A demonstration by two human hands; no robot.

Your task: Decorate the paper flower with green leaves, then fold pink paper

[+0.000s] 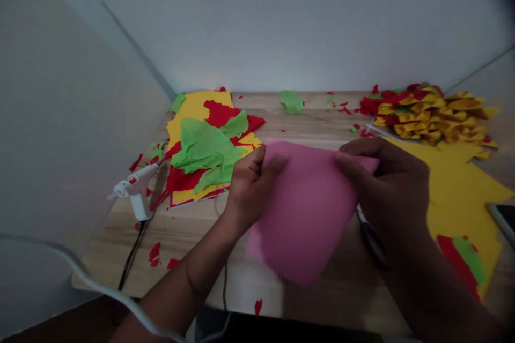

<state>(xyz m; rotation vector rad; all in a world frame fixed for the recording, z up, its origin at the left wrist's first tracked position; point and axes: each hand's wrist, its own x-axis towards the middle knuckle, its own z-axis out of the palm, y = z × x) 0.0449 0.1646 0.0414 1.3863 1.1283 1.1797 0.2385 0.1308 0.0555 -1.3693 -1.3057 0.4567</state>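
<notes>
A sheet of pink paper [306,209] is held up over the front middle of the table, its lower part curved and slightly blurred. My left hand [253,185] pinches its upper left edge, thumb on the near face. At the upper right corner, my right hand [386,182] grips the sheet between thumb and fingers. Black-handled scissors [374,244] lie on the table just under my right hand, partly hidden by it. Left of my left hand, crumpled green paper [201,144] and red paper [187,179] rest on yellow sheets [205,101].
A white glue gun [139,190] with a black cord stands at the left. Bunched yellow and red paper pieces [434,112] fill the back right, above yellow paper [454,182]. A phone [505,220] lies at the right edge. A pale cable [100,286] crosses the lower left; scraps dot the wooden table [193,236].
</notes>
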